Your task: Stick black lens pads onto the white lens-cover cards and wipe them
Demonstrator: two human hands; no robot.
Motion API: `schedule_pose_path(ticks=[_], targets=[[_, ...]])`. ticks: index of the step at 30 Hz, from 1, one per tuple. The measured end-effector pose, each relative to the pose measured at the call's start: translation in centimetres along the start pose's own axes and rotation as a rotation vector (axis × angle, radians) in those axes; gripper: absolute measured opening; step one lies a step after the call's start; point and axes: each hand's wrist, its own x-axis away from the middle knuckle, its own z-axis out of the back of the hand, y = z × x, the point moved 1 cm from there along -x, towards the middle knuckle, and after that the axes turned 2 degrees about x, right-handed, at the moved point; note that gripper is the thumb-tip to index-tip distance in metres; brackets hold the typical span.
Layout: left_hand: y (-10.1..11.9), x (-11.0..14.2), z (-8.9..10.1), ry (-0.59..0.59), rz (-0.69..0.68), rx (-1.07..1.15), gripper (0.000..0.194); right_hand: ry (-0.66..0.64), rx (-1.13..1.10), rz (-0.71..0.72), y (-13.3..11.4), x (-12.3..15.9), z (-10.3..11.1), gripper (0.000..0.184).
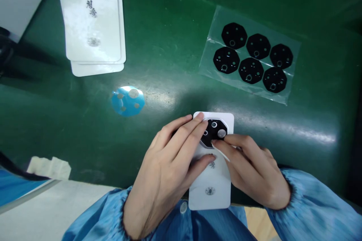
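Observation:
A white phone back panel (209, 180) with dark printed characters lies near the table's front edge. Its black octagonal camera plate (213, 124) has ringed holes and one larger round disc. Across the panel's upper left lies my left hand (169, 158), fingers stretched out and fingertips at the plate's edge, thumb resting on the white surface. My right hand (251, 169) is closed in a pinch on a thin white strip-like piece (221, 150), mostly hidden by the fingers. Its fingertips touch the plate's lower right edge.
More white panels (94, 41) are stacked at upper left. A blue octagonal film (128, 101) with holes lies left of centre. At right, a clear sheet (207, 60) carries several black octagonal pieces (251, 70). Tape (51, 167) sticks to the table's front left edge.

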Motion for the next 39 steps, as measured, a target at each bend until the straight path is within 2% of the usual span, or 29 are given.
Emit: schedule_pose_path(ticks=[6,11,13,16,19,21,28,35,39], targets=[[0.0,0.0,-0.2,-0.009,0.006,0.014,0.051,0.005,0.012,-0.018,-0.4,-0.3,0.0,0.025],[0.0,0.0,-0.3,0.002,0.0,0.015,0.051,-0.03,-0.157,-0.116,-0.1,-0.5,0.0,0.022],[0.0,0.1,-0.3,-0.004,-0.001,0.015,0.052,0.017,-0.303,-0.19,0.3,-0.7,0.3,0.019],[0.0,0.1,-0.3,-0.009,0.005,0.019,0.053,0.172,-0.505,-0.35,1.0,-1.2,0.8,0.017],[-0.1,0.1,-0.3,-0.002,0.005,0.024,0.052,0.259,-0.534,-0.421,1.4,-1.6,0.9,0.017],[-0.1,0.1,-0.2,0.001,0.002,0.028,0.053,0.25,-0.468,-0.364,1.4,-2.0,0.9,0.018],[-0.2,0.2,-0.4,0.005,0.002,0.034,0.053,0.069,-0.128,-0.052,0.8,-2.5,-0.2,0.028],[-0.2,0.3,-0.6,0.013,0.002,0.039,0.055,0.01,-0.001,0.014,0.6,-2.4,-0.6,0.025],[-0.2,0.2,-0.5,0.007,0.005,0.032,0.053,-0.002,-0.043,0.002,0.6,-2.5,-0.6,0.027]])
